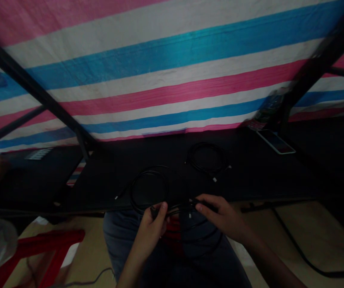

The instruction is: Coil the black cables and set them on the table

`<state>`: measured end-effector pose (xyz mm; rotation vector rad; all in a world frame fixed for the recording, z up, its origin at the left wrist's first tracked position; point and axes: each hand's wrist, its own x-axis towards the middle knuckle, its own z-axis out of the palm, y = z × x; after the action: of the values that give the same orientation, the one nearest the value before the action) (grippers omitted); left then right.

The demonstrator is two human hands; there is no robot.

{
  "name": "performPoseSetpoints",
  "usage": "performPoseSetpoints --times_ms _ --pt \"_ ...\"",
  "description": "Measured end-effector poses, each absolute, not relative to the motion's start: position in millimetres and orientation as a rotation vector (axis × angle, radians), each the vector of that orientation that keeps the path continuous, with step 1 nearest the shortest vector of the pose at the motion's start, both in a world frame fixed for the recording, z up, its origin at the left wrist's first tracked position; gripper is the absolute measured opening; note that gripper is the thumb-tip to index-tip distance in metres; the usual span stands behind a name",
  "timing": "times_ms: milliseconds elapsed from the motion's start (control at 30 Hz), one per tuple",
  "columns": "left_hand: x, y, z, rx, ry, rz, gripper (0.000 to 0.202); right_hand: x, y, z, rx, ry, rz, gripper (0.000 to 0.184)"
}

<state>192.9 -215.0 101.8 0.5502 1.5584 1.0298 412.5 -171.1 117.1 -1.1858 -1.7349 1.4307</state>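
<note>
Black cable [179, 207] at lower centre, strung between both hands by the near edge of the table [112, 160]. Left hand [154, 224] pinches it thumb-to-fingers; right hand [216, 212] has a narrow pinch on it too, exact contact too dark to tell. Two-point hold probably keeps the loose loops in check. Coiled cable [201, 168], right of centre, and phone [276, 142], further right, likely parked clear of the hands.
</note>
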Motion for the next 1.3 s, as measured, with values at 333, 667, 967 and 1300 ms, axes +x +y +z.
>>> performPoseSetpoints --times_ms 333,667,967,1300 --pt "196 -210 113 0.341 1.374 1.133 0.068 410 -173 116 -1.170 -1.770 1.527 0.026" --pt "195 -203 121 0.290 1.211 1.338 0.058 407 -171 131 -1.024 -1.301 1.862 0.045" --pt "204 -206 106 0.479 1.228 1.278 0.063 410 -169 118 -1.236 -1.309 1.705 0.040" --pt "205 -218 101 1.023 1.442 0.873 0.046 400 -187 122 -1.033 -1.958 1.639 0.028"
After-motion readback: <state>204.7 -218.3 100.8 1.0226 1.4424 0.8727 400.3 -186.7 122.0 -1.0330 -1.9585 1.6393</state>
